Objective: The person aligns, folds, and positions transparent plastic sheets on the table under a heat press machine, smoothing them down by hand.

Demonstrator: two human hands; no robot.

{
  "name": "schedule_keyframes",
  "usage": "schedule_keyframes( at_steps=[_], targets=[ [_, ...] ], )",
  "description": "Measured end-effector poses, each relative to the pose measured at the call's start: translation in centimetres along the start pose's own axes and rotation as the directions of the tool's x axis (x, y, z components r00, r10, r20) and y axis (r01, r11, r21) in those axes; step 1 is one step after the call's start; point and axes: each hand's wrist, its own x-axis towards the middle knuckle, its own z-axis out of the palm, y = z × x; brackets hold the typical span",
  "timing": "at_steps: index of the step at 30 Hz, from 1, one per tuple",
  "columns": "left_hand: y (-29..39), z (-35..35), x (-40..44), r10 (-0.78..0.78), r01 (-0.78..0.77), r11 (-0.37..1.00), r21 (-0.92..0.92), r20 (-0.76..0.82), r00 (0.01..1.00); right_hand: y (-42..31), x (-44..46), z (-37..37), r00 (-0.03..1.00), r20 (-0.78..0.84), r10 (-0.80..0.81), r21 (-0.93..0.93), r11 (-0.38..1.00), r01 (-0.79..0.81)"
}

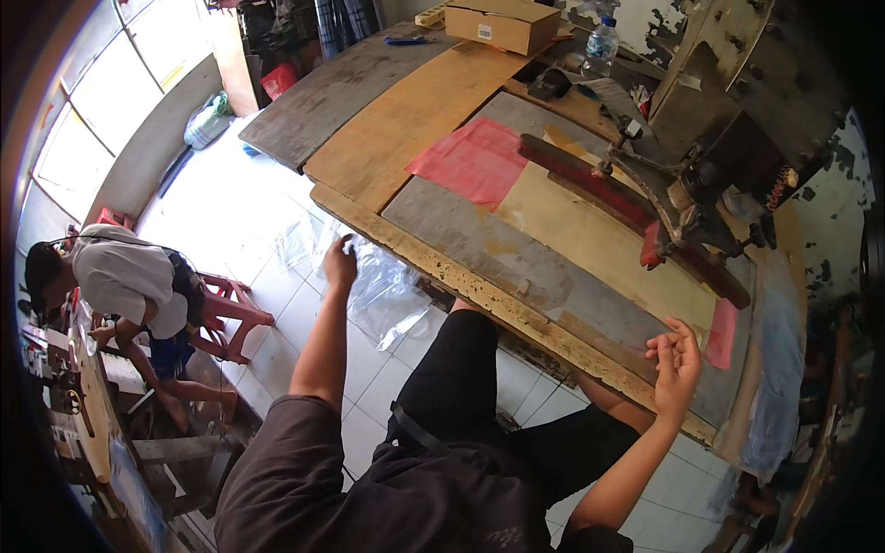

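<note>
My left hand [341,264] is raised off the table's left front edge, fingers curled with a gap between thumb and forefinger; I see nothing held. Beyond it, on the floor, lies crumpled clear plastic [387,290]. My right hand [678,364] hovers at the table's near right edge, fingers loosely bent and apart, empty. Nearest to it is a pink sheet's end [723,334]. A long cream strip [572,226] lies on the grey board [442,217], with a larger pink sheet [475,161] at its far end. A red-and-black bar [590,189] rests over the strip.
The bar joins a metal linkage [682,198] with a spring on the machine at right. A cardboard box [502,26] and a water bottle [602,46] stand at the back. At left, another person [138,276] bends over a workbench beside a red stool [226,318].
</note>
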Motion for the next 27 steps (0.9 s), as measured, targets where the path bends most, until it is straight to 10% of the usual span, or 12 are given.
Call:
schedule_keyframes(
  at_steps=[4,8,14,17,19,27],
  targets=[
    [-1.8,7.1,-1.6,0.061,-0.204,0.929,0.307,0.418,0.907,0.2,0.0,0.1,1.000,0.012,0.000,0.018,1.000,0.000],
    [0.4,8.8,-7.9,-0.002,-0.255,0.936,0.242,0.729,0.684,-0.2,-0.1,0.3,1.000,0.007,-0.004,-0.002,1.000,0.004],
    [7.4,10.6,-18.1,0.284,0.120,0.883,-0.454,0.720,0.634,0.1,0.0,0.4,1.000,0.006,-0.013,-0.053,0.999,0.013],
    [11.5,10.5,-22.2,0.456,-0.205,0.885,-0.418,0.687,0.566,-0.2,0.0,0.6,1.000,-0.001,-0.024,-0.052,0.998,0.023],
    [14.0,9.3,-22.8,0.340,-0.476,0.877,-0.066,0.785,0.518,-0.1,-0.1,0.6,1.000,-0.002,-0.029,-0.057,0.998,0.029],
    [19.0,14.1,-21.6,0.636,-0.699,0.689,-0.192,0.622,0.456,0.0,-0.2,0.5,0.999,-0.012,-0.037,-0.032,0.999,0.037]
  ],
)
